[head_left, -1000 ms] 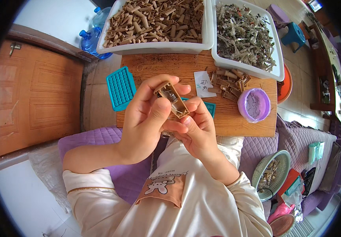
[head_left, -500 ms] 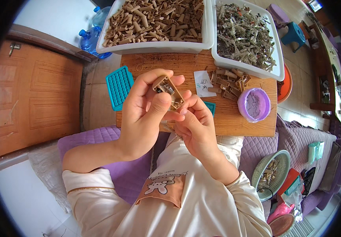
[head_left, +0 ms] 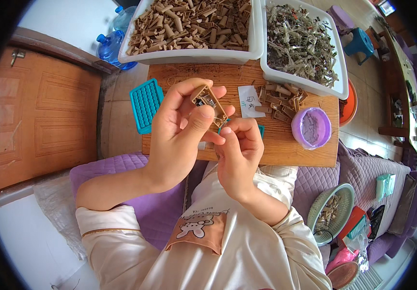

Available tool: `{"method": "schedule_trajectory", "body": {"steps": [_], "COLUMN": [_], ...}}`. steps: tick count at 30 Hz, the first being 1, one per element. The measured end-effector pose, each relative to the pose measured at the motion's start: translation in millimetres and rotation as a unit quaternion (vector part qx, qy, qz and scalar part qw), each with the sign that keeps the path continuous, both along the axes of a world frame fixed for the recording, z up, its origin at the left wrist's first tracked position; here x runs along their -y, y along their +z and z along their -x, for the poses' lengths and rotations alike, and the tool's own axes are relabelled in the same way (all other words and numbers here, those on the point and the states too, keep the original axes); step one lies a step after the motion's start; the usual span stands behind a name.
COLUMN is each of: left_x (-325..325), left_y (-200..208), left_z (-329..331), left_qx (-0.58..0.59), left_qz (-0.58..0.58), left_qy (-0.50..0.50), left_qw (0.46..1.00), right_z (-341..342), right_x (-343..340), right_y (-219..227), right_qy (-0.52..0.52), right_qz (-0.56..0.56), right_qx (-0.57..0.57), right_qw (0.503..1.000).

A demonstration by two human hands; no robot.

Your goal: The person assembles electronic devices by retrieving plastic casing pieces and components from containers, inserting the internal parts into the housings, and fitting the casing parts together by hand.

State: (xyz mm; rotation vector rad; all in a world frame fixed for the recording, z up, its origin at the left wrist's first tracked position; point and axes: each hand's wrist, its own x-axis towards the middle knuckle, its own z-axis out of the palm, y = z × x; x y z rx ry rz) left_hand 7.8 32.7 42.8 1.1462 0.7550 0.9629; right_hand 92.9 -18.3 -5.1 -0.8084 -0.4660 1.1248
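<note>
Above the table, my left hand [head_left: 169,140] grips a small tan plastic casing [head_left: 210,100], its open side facing up. Inside the casing show a coiled metal spring and dark parts; the left thumb presses at its edge. My right hand [head_left: 240,154] is at the casing's lower end, thumb and forefinger pinched together. A thin wire-like strand shows near those fingertips, but what exactly they hold is too small to tell. Behind the hands, a pile of tan casing pieces [head_left: 281,104] lies beside a white paper slip [head_left: 250,101] with handwriting.
At the table's far side stand a white bin [head_left: 194,57] of tan casings and another white bin [head_left: 305,86] of wired parts. A purple-lined tub [head_left: 311,128] is at right, a teal ridged tray [head_left: 146,106] at left. A green basket [head_left: 331,212] sits on the sofa.
The casing has shifted slightly right and turned a little in my left hand. My right hand has turned, its thumb now more upright against the forefinger at the casing's lower end.
</note>
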Motion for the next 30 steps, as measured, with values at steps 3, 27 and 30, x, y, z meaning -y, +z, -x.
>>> {"method": "schedule_trajectory", "body": {"steps": [3,27,30], "left_x": [0.2,-3.7,-1.6], "left_y": [0.5,1.1,-4.5], "left_z": [0.4,2.3,2.5], "left_qx": [0.0,0.084,0.052], "left_qz": [-0.011,0.104,0.051], "left_qy": [-0.003,-0.097,-0.083], "left_qw": [1.0,0.986,0.994], "right_z": [4.7,-33.0,-37.8], "right_x": [-0.6,-16.9,-14.5], "right_y": [-2.3,-16.4,-3.4], "right_qy": [-0.041,0.141,0.117], "right_qz": [-0.004,-0.073,-0.175], "right_qx": [0.031,0.018,0.063], "right_qw": [0.999,0.987,0.976]}}
